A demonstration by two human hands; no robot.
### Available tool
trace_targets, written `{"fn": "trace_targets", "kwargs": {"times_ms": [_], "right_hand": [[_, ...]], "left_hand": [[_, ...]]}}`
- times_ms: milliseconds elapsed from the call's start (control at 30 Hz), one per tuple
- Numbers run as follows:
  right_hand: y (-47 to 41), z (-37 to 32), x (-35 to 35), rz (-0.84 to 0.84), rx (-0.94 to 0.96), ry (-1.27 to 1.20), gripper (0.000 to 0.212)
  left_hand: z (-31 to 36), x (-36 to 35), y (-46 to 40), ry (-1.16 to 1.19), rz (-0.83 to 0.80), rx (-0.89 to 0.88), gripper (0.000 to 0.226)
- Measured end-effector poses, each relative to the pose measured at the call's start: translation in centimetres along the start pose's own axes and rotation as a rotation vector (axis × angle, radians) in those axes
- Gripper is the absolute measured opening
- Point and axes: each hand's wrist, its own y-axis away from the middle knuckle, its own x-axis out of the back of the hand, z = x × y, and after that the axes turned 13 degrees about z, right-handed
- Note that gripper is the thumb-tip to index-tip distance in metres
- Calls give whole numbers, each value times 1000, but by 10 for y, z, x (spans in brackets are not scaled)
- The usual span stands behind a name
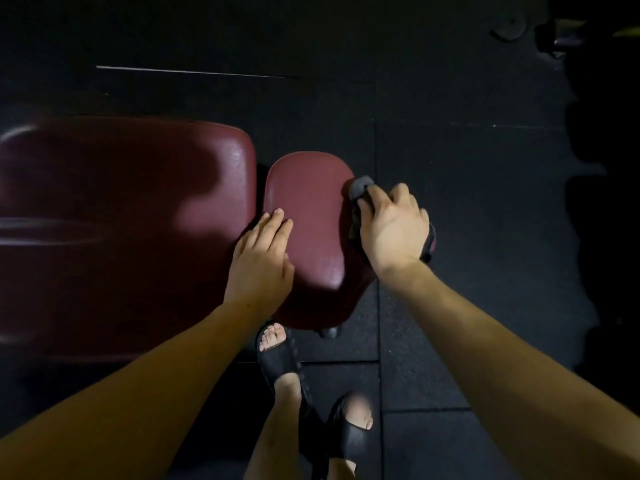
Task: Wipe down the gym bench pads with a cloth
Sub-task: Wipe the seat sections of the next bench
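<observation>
A dark red gym bench fills the left: a large back pad and a smaller rounded seat pad to its right. My left hand lies flat with straight fingers on the seat pad's left edge, across the gap between the pads. My right hand grips a dark grey cloth and presses it against the seat pad's right edge. Part of the cloth hangs below my wrist on the right.
Black rubber floor tiles surround the bench. My feet in black sandals stand just below the seat pad. Dark gym equipment sits at the top right, and the right side is in deep shadow.
</observation>
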Motion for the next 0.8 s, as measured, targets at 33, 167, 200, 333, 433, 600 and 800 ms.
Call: {"fn": "trace_targets", "kwargs": {"times_ms": [33, 167, 200, 333, 433, 600, 800], "right_hand": [[-16, -12, -8, -23, -18, 7, 31], [-68, -58, -40, -95, -56, -10, 34], [-74, -65, -44, -106, -39, -9, 35], [-62, -49, -30, -153, 4, -30, 37], [-30, -23, -9, -92, 26, 41, 35], [-37, -47, -23, -74, -57, 46, 36], [-62, -119, -51, -103, 143, 51, 34]], "left_hand": [[-1, 1, -1, -6, -25, 6, 64], [-4, 2, 1, 22, -24, 13, 63], [-6, 2, 1, 28, -18, 5, 62], [-15, 9, -3, 20, -86, -15, 64], [-20, 16, -8, 9, -122, -55, 66], [-34, 25, -7, -46, -86, -67, 64], [-59, 41, 15, -152, -41, -117, 58]]}}
